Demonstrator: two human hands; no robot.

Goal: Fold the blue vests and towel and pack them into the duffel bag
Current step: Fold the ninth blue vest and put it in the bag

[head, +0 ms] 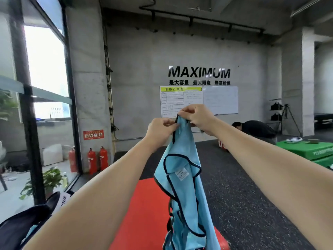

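Nearest, bottom left: dark duffel bag (23, 226) w/ a bit of blue fabric showing at its opening. Under the arms a red mat (149, 213) on dark speckled floor. The blue vest (182, 186) hangs lengthwise from both hands, held up at arm's length, lower end trailing down over the mat. Left hand (161, 129) & right hand (197, 117) sit close together at the top edge, fingers of each curled & pinched on the black-trimmed fabric. Step looks like sorting out the top before folding: she/he should part the hands along the trim to find both shoulders, let the vest hang flat, untwisted, then fold in halves. Beyond: green box (306, 150), fire extinguishers (98, 159), whiteboard (198, 100) on the wall.
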